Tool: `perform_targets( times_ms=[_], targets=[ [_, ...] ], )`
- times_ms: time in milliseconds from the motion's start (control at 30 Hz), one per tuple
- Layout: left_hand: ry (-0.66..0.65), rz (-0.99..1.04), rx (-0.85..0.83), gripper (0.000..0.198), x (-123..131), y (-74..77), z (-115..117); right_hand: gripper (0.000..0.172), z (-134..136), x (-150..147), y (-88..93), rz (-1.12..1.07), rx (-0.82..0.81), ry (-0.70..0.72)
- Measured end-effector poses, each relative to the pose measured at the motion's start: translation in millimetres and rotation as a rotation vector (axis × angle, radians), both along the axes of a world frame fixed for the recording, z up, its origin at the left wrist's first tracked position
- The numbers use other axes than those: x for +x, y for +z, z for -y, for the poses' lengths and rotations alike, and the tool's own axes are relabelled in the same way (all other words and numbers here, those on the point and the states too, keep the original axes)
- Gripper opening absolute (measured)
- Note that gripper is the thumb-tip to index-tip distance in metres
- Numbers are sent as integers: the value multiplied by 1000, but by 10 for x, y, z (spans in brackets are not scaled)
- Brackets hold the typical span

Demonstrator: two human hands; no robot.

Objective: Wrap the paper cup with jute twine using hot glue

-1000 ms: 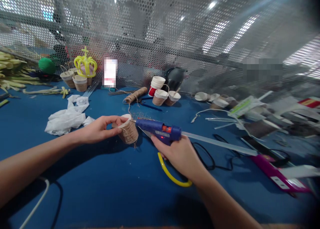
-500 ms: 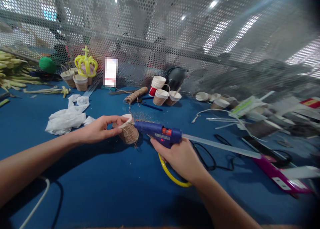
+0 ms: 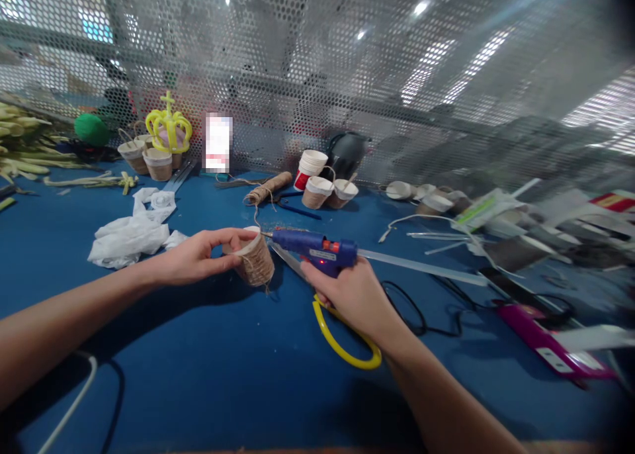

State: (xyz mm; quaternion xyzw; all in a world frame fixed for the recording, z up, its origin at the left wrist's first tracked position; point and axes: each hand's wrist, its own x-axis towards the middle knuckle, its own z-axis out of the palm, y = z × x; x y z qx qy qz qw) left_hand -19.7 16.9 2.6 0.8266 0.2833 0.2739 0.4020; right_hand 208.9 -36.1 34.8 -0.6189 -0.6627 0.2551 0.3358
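Observation:
My left hand (image 3: 211, 254) pinches the rim of a small paper cup (image 3: 256, 262) wrapped in brown twine, tilted above the blue table. In my right hand (image 3: 354, 295) is a blue hot glue gun (image 3: 312, 245), its red light lit. The gun's nozzle points left, close by the cup's rim; whether it touches cannot be told. A long clear glue stick (image 3: 421, 267) sticks out of its back. Yellow-handled scissors (image 3: 342, 348) lie beneath the right hand, partly hidden by it. A strand of twine runs from the cup up to a twine roll (image 3: 269, 188).
White crumpled cloth (image 3: 129, 232) lies at the left. Behind stand twine-wrapped cups (image 3: 317, 190), stacked paper cups (image 3: 311, 166), a yellow crown (image 3: 169, 126) and a phone (image 3: 217, 143). A purple power strip (image 3: 533, 335) and black cables are at the right, before a metal mesh wall (image 3: 278, 90).
The glue gun has tipped slightly and its nozzle has shifted up and right along the cup's rim. More of the scissors shows beneath. My left hand holds the cup in nearly the same place.

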Motion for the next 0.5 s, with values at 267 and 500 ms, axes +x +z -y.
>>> perform_targets(
  times_ms=[267, 500],
  targets=[
    [21, -13, -13, 18, 6, 25, 16, 21, 29, 15, 3, -34, -41, 9],
    [6, -9, 1, 17, 1, 9, 5, 29, 7, 2, 3, 4, -6, 5]
  ],
)
